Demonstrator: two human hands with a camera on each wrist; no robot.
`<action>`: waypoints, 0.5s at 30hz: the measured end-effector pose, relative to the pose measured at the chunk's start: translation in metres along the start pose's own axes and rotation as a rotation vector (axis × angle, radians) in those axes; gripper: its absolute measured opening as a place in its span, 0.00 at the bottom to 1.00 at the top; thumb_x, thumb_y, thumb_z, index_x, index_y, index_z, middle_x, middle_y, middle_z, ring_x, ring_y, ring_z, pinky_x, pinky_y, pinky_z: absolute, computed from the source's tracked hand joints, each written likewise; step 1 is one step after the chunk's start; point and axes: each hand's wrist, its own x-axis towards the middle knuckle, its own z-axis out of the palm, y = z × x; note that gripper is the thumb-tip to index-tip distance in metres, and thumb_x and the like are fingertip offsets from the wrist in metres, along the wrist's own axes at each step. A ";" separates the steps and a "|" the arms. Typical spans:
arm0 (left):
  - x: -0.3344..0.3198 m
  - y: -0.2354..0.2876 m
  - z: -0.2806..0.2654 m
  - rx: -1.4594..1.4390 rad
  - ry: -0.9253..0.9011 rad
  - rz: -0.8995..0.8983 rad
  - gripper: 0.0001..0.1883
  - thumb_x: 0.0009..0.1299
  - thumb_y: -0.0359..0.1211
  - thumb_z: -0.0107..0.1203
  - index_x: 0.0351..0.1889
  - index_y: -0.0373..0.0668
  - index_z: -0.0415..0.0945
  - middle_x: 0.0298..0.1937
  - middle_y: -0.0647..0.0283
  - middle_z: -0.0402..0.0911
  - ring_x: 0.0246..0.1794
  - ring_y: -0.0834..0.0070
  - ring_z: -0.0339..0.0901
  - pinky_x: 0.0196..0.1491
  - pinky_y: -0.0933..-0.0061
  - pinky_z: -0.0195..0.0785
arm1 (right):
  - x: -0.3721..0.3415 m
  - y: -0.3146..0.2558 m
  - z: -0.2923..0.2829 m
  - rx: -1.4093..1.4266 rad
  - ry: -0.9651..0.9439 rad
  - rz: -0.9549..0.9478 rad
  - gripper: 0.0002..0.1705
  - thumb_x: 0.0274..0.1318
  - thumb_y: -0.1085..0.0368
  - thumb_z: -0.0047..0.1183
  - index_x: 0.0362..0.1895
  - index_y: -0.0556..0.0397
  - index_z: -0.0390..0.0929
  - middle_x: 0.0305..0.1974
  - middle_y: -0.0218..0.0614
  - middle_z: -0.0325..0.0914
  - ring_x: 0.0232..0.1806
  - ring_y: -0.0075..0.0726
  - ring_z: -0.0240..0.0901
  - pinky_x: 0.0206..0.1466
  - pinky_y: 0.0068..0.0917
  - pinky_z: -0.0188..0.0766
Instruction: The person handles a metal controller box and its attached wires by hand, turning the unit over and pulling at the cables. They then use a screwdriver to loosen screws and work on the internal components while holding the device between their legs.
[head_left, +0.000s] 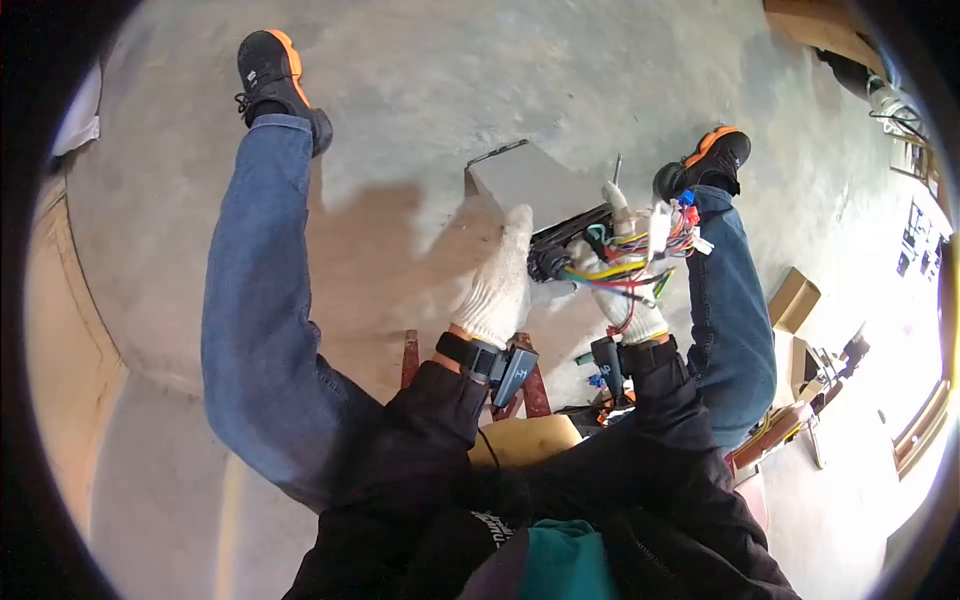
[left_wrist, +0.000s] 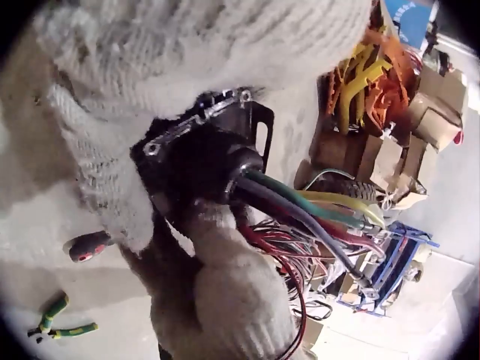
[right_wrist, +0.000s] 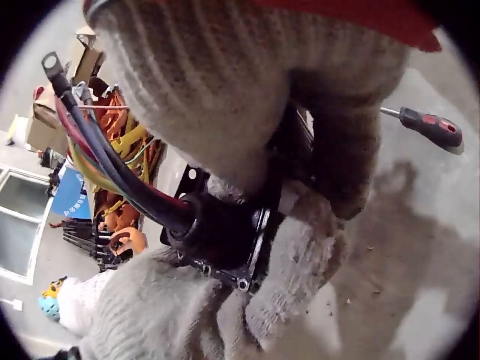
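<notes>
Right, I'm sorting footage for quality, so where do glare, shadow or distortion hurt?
Head: glare washes out the right side, shadows cross the floor, wide lens bends edges. Left wrist: black housing loses detail. Right wrist: dark corners, shadows below the screwdriver.

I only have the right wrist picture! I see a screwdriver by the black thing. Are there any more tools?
Observer: Yes, the left wrist view shows pliers with green and yellow handles, lying on the floor.
Operator: Cool! What shoes is the person wearing?
Observer: Black shoes with orange trim, in the head view.
Operator: I see fat wires. Are there skinny ones with plugs too?
Observer: Yes, the head view shows thin coloured wires bunched by the right hand, with a blue plug among them.
</notes>
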 end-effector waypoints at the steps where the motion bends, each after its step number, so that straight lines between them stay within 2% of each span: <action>1: 0.004 -0.001 -0.004 -0.006 -0.020 0.046 0.37 0.79 0.66 0.45 0.68 0.44 0.71 0.59 0.56 0.82 0.53 0.63 0.84 0.50 0.49 0.83 | 0.006 0.007 -0.003 -0.088 -0.006 -0.058 0.28 0.78 0.62 0.43 0.78 0.45 0.60 0.47 0.33 0.70 0.44 0.31 0.71 0.48 0.28 0.80; 2: 0.005 -0.002 -0.009 -0.003 -0.018 0.054 0.37 0.79 0.66 0.45 0.68 0.44 0.71 0.59 0.56 0.82 0.53 0.63 0.84 0.50 0.49 0.83 | 0.010 0.008 -0.010 -0.679 0.043 -0.150 0.32 0.75 0.70 0.48 0.79 0.44 0.58 0.49 0.34 0.70 0.47 0.30 0.72 0.50 0.30 0.81; 4: -0.008 0.015 0.004 0.697 0.234 0.371 0.40 0.78 0.68 0.43 0.67 0.40 0.73 0.53 0.59 0.85 0.50 0.59 0.84 0.53 0.59 0.79 | 0.014 0.000 0.003 -0.678 0.022 -0.333 0.39 0.67 0.76 0.56 0.79 0.45 0.57 0.53 0.35 0.71 0.49 0.30 0.73 0.51 0.33 0.82; 5: -0.015 0.029 0.013 1.001 0.365 0.272 0.39 0.79 0.65 0.45 0.67 0.37 0.72 0.54 0.55 0.85 0.48 0.55 0.84 0.55 0.63 0.75 | 0.024 0.001 0.002 -0.630 0.065 -0.262 0.45 0.59 0.78 0.62 0.77 0.47 0.57 0.52 0.37 0.74 0.49 0.34 0.75 0.53 0.33 0.82; 6: -0.019 0.037 0.021 1.004 0.365 0.281 0.39 0.79 0.65 0.45 0.67 0.37 0.72 0.54 0.55 0.85 0.48 0.55 0.84 0.55 0.63 0.75 | 0.017 -0.031 0.024 -0.337 0.075 0.060 0.44 0.58 0.74 0.65 0.76 0.52 0.57 0.50 0.37 0.78 0.47 0.36 0.79 0.55 0.31 0.81; 8: -0.025 0.047 0.030 1.195 0.397 0.331 0.37 0.79 0.62 0.49 0.67 0.37 0.70 0.57 0.48 0.82 0.47 0.50 0.83 0.53 0.59 0.74 | 0.029 -0.017 0.016 -0.320 0.031 -0.095 0.37 0.58 0.71 0.66 0.70 0.57 0.66 0.48 0.37 0.82 0.47 0.31 0.81 0.53 0.30 0.82; 9: -0.024 0.051 0.032 1.187 0.467 0.375 0.25 0.80 0.50 0.52 0.63 0.40 0.71 0.54 0.43 0.80 0.44 0.47 0.84 0.48 0.57 0.77 | 0.035 -0.021 0.015 -0.453 0.091 0.095 0.26 0.60 0.67 0.65 0.62 0.58 0.76 0.47 0.38 0.84 0.45 0.28 0.83 0.50 0.30 0.82; 10: -0.021 0.055 0.028 1.193 0.471 0.376 0.25 0.80 0.50 0.52 0.63 0.40 0.71 0.54 0.43 0.80 0.44 0.47 0.84 0.48 0.57 0.77 | 0.038 -0.023 0.025 -0.518 0.066 -0.060 0.17 0.63 0.64 0.64 0.53 0.58 0.82 0.41 0.36 0.86 0.40 0.27 0.83 0.46 0.28 0.82; 12: -0.015 0.059 0.013 1.779 0.348 0.709 0.23 0.81 0.49 0.45 0.59 0.39 0.74 0.51 0.41 0.83 0.45 0.42 0.84 0.44 0.46 0.79 | 0.036 -0.047 0.040 -0.570 -0.019 0.035 0.17 0.64 0.62 0.63 0.53 0.59 0.82 0.39 0.34 0.86 0.38 0.26 0.82 0.45 0.27 0.80; 13: -0.010 0.060 0.007 1.849 0.405 0.811 0.19 0.81 0.46 0.45 0.55 0.41 0.74 0.48 0.45 0.82 0.43 0.45 0.84 0.44 0.45 0.79 | 0.040 -0.044 0.042 -0.522 -0.049 0.020 0.15 0.65 0.61 0.63 0.50 0.58 0.83 0.40 0.33 0.86 0.38 0.24 0.81 0.43 0.25 0.79; 14: -0.002 0.064 0.004 1.917 0.458 0.927 0.15 0.81 0.42 0.45 0.52 0.42 0.74 0.46 0.48 0.82 0.42 0.47 0.84 0.43 0.45 0.79 | 0.036 -0.061 0.059 -0.593 -0.018 0.089 0.18 0.64 0.58 0.64 0.52 0.56 0.82 0.41 0.35 0.86 0.38 0.27 0.82 0.43 0.26 0.78; 15: 0.000 0.067 0.001 1.960 0.540 0.867 0.15 0.81 0.42 0.45 0.50 0.43 0.76 0.47 0.52 0.83 0.43 0.48 0.84 0.44 0.48 0.80 | 0.041 -0.050 0.057 -0.651 -0.030 0.015 0.22 0.62 0.54 0.66 0.54 0.55 0.80 0.41 0.36 0.86 0.38 0.28 0.83 0.44 0.27 0.78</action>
